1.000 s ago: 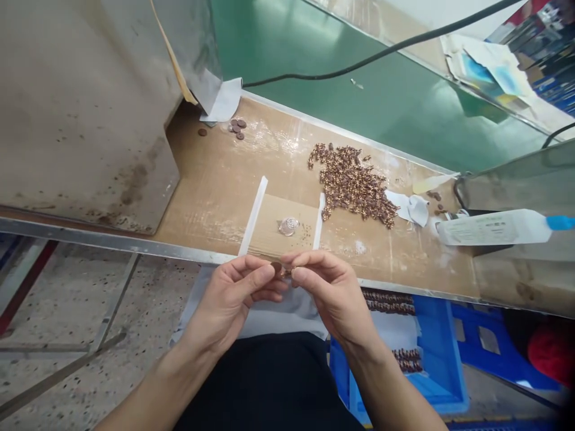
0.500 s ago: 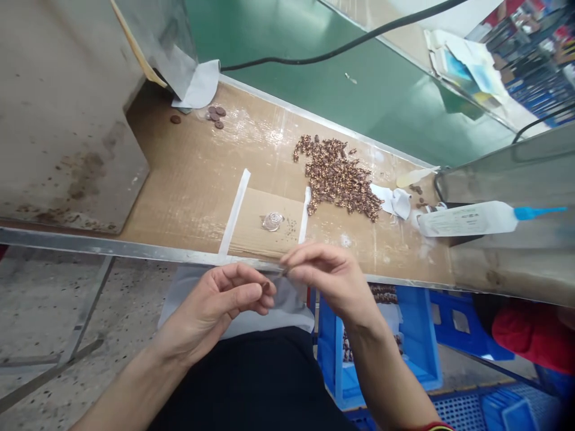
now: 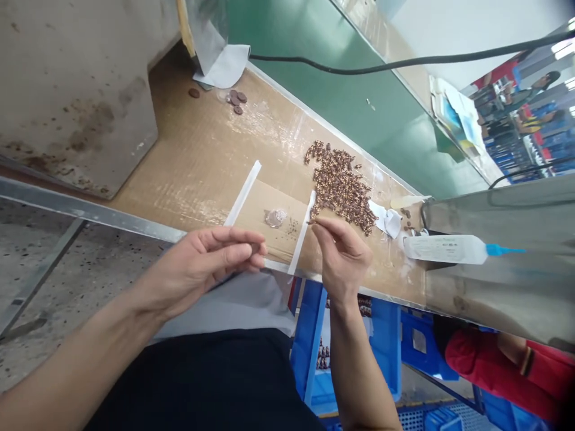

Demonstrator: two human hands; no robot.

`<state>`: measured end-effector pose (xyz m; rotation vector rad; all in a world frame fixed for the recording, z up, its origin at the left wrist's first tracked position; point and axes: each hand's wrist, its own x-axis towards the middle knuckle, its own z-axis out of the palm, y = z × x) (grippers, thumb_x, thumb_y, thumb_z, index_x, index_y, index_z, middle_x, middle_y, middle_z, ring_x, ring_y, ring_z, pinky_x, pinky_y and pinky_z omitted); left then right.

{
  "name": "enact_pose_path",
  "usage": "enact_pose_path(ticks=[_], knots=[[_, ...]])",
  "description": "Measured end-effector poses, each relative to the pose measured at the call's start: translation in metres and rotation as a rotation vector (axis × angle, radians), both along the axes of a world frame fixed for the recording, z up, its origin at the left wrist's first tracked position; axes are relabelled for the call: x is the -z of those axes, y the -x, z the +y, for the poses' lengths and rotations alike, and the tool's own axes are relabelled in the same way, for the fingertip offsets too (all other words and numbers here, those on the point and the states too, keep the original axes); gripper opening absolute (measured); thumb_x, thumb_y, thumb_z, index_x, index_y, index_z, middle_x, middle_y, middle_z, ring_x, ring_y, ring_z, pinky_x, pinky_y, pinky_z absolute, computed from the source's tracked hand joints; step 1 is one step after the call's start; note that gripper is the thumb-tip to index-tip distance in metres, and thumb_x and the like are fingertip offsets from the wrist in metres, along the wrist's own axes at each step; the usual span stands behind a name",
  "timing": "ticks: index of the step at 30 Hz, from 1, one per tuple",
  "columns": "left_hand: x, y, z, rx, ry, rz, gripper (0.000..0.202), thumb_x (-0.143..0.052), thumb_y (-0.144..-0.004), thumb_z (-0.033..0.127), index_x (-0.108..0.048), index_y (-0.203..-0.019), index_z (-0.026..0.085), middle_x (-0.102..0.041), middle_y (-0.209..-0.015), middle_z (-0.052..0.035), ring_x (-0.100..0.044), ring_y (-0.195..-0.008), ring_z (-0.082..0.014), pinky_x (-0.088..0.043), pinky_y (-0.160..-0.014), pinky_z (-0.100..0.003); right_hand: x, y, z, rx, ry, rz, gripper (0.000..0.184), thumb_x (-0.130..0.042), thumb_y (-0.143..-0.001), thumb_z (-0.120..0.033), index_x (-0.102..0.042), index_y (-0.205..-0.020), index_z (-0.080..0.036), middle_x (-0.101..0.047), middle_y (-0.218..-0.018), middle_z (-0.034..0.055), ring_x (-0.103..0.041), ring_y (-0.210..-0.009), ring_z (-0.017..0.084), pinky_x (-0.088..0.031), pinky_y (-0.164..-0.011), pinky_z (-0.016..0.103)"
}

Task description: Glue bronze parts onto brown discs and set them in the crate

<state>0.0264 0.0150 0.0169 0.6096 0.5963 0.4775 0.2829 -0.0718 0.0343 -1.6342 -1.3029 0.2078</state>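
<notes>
My right hand (image 3: 345, 257) is at the near edge of a pile of small brown-and-copper parts (image 3: 344, 188) on the bench. Its thumb and index finger pinch a small brown part (image 3: 311, 221) like those in the pile. Over the bench's front edge is my left hand (image 3: 213, 260), its fingers curled and thumb pressed against them; whatever they hold is hidden. Between two white tape strips (image 3: 244, 193) lies a cardboard pad (image 3: 258, 197). On the pad sit a round clear blob (image 3: 275, 218) and scattered tiny dark specks (image 3: 292, 228).
A white bottle with a blue nozzle (image 3: 449, 248) lies at the right, beside crumpled white paper (image 3: 390, 221). Brown discs (image 3: 236, 99) rest at the back left. Under the bench stands a blue crate (image 3: 389, 347) holding brown parts. A person's red sleeve (image 3: 476, 356) shows at lower right.
My right hand has moved away from my left, rightward and up to the pile. My left hand has shifted left and up. The view has turned slightly.
</notes>
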Motion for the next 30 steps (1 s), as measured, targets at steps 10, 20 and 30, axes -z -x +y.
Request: enact_pose_path(ticks=[10, 20, 30], knots=[[0.006, -0.004, 0.012, -0.236, -0.032, -0.02, 0.019, -0.096, -0.093, 0.027, -0.093, -0.111, 0.021, -0.09, -0.109, -0.0076, -0.085, -0.092, -0.0162, -0.07, -0.091, -0.021, -0.009, 0.027, 0.03, -0.148, -0.07, -0.326, 0.02, -0.077, -0.108, -0.012, -0.086, -0.113, -0.03, -0.087, -0.107, 0.0017, -0.08, -0.099, 0.023, -0.066, -0.092, 0.043], [0.008, -0.004, 0.009, -0.241, -0.01, -0.076, 0.018, -0.092, -0.096, 0.023, -0.093, -0.114, 0.019, -0.089, -0.107, -0.0088, -0.084, -0.092, -0.0173, -0.07, -0.092, -0.025, -0.003, 0.033, 0.03, -0.139, -0.061, -0.486, 0.02, -0.075, -0.109, -0.011, -0.085, -0.113, -0.029, -0.087, -0.106, 0.002, -0.077, -0.099, 0.023, -0.065, -0.093, 0.042], [0.005, -0.004, 0.009, -0.245, 0.005, -0.101, 0.017, -0.092, -0.096, 0.021, -0.092, -0.112, 0.017, -0.089, -0.106, -0.0094, -0.084, -0.092, -0.0181, -0.07, -0.09, -0.026, -0.007, 0.036, 0.029, -0.119, -0.056, -0.504, 0.017, -0.074, -0.111, -0.019, -0.086, -0.112, -0.032, -0.087, -0.103, 0.0015, -0.079, -0.095, 0.025, -0.067, -0.091, 0.045]])
